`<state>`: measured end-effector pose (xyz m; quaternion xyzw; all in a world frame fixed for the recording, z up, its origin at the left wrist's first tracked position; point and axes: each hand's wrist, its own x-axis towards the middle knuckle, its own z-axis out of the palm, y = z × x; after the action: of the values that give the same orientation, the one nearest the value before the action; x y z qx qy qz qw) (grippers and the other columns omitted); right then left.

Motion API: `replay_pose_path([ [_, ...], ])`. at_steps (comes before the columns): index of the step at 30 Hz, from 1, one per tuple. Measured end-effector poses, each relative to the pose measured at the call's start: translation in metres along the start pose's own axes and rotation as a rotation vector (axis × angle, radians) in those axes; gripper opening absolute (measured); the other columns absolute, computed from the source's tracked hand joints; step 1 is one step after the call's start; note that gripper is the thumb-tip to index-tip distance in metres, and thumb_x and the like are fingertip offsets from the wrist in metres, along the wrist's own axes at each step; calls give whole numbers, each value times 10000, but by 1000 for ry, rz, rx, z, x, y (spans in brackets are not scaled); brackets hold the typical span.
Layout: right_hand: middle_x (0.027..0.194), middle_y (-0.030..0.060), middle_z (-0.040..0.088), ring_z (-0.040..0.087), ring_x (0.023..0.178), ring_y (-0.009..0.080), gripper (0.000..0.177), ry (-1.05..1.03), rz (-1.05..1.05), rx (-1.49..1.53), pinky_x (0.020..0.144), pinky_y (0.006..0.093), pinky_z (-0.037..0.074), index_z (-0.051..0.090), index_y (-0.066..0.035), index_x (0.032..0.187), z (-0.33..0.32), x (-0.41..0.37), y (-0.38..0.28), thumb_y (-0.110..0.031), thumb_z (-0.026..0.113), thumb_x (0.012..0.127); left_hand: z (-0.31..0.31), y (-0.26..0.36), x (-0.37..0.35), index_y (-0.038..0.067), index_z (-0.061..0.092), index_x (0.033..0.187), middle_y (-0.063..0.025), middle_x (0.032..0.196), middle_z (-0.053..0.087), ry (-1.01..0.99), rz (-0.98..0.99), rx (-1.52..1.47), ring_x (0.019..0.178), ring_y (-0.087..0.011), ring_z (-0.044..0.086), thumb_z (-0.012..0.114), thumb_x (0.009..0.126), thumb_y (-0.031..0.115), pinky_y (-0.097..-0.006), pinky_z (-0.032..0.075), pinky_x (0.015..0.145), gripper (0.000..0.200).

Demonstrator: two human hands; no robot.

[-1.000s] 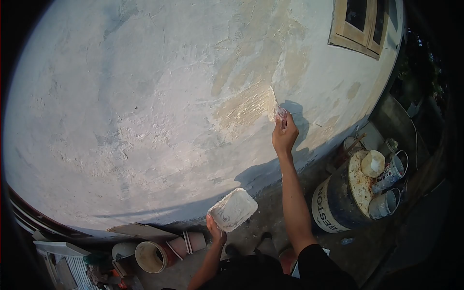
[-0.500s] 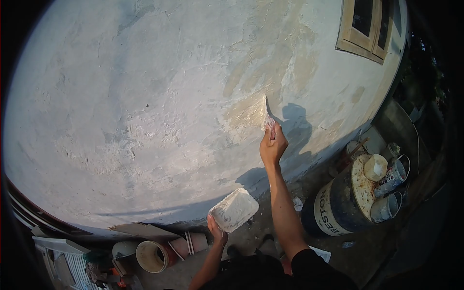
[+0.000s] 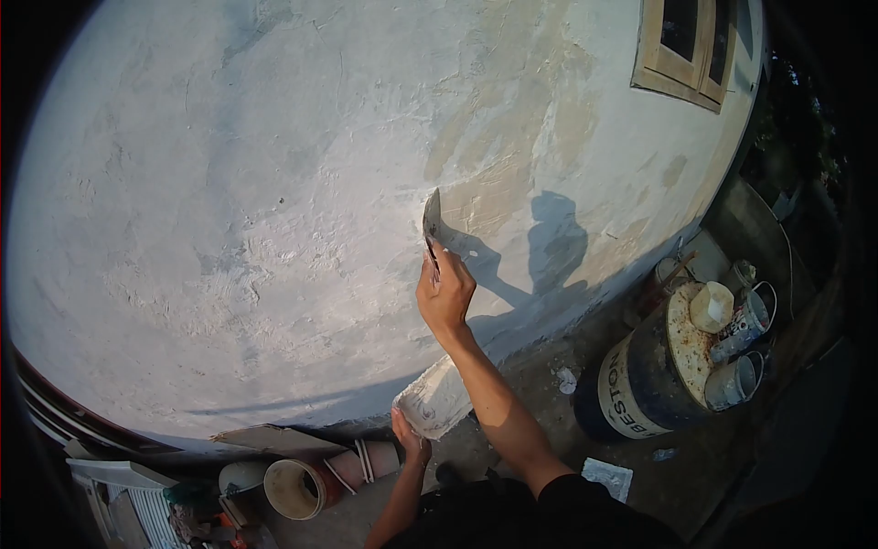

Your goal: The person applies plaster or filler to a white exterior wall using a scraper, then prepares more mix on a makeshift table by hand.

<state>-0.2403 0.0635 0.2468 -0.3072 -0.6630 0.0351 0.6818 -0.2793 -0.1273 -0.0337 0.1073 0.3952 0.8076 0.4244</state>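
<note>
At the wall (image 3: pixel 302 156), my right fingers (image 3: pixel 450 265) grip a scraper (image 3: pixel 432 212) and my left fingers (image 3: pixel 398 420) a tray (image 3: pixel 416 391). Uneven scraper pressure could gouge the wall's surface.

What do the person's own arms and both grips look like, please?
The right arm has a short black sleeve and is bare below it. The left arm is bare where it shows. The right grip and left grip are ungloved, with no watch or band visible.

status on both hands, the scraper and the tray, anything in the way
Right hand gripping scraper, blade up at wall, contact unclear. Left hand holding tray. Right forearm hides part of tray.
</note>
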Motion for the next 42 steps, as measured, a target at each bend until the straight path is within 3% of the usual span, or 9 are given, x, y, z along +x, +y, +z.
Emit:
replay_pose_path([
  [6, 862, 204, 662, 658, 776, 378, 233, 25, 79, -21, 666, 401, 516, 631, 49, 1072, -20, 0, -9, 12, 602, 844, -16, 5, -1, 24, 442, 1319, -118, 1289, 517, -53, -16, -61, 1190, -236, 534, 337, 1037, 398, -392, 426, 1019, 480],
  [9, 920, 192, 672, 666, 792, 348, 234, 162, 3, -118, 659, 391, 517, 633, 36, 1096, -51, 27, 19, 42, 575, 869, -23, 7, 0, 8, 430, 1325, -115, 1298, 508, -71, -34, -108, 1196, -219, 525, 356, 1040, 368, -372, 414, 1025, 465],
  [10, 979, 195, 672, 667, 874, 356, 232, 184, -39, -146, 734, 385, 535, 644, 34, 1082, -60, 40, 30, 49, 586, 857, -26, 3, 1, 9, 434, 1319, -114, 1293, 511, -45, -42, -121, 1190, -218, 529, 356, 1041, 370, -372, 418, 1020, 463],
  [14, 1068, 175, 667, 630, 1040, 344, 248, -16, -349, -306, 875, 395, 535, 668, 22, 1054, -52, 60, 62, 45, 625, 811, -32, -6, 6, 12, 455, 1292, -111, 1260, 531, 30, -84, -139, 1160, -218, 547, 355, 1041, 379, -375, 434, 997, 456],
  [19, 1074, 174, 667, 627, 1053, 330, 264, -175, -390, -295, 893, 387, 533, 675, 22, 1045, -29, 24, 75, 57, 624, 789, -11, 10, 5, 20, 472, 1259, -112, 1225, 546, -90, -82, -128, 1130, -225, 562, 356, 1039, 382, -383, 444, 979, 439],
  [28, 1083, 174, 667, 623, 1071, 333, 303, -314, -323, -221, 909, 397, 526, 658, 26, 1058, -56, -12, 78, 79, 620, 762, -14, -4, 19, 28, 485, 1213, -112, 1178, 557, -51, -75, -59, 1091, -224, 579, 348, 1035, 376, -380, 457, 955, 414],
  [31, 1081, 167, 668, 635, 1053, 338, 304, -210, -319, -239, 901, 408, 532, 650, 21, 1061, -77, 12, 74, 86, 623, 766, 3, 4, 13, 33, 471, 1287, -152, 1240, 553, -104, -39, 10, 1133, -301, 575, 279, 1034, 452, -448, 460, 990, 526],
  [37, 1064, 144, 668, 651, 1038, 292, 308, -91, -579, -414, 853, 343, 559, 671, -24, 1062, -91, 115, 59, 71, 646, 770, 17, 11, 8, 45, 473, 1270, -139, 1234, 549, -87, -19, 30, 1131, -272, 577, 278, 1044, 413, -431, 458, 992, 473],
  [42, 1119, 139, 646, 640, 1055, 269, 319, -354, -673, -469, 842, 318, 562, 678, -55, 1112, -91, 108, 68, 6, 645, 801, 20, 8, 6, 40, 463, 1242, -121, 1203, 545, -29, -45, -48, 1102, -238, 583, 350, 1028, 365, -395, 475, 950, 405],
])
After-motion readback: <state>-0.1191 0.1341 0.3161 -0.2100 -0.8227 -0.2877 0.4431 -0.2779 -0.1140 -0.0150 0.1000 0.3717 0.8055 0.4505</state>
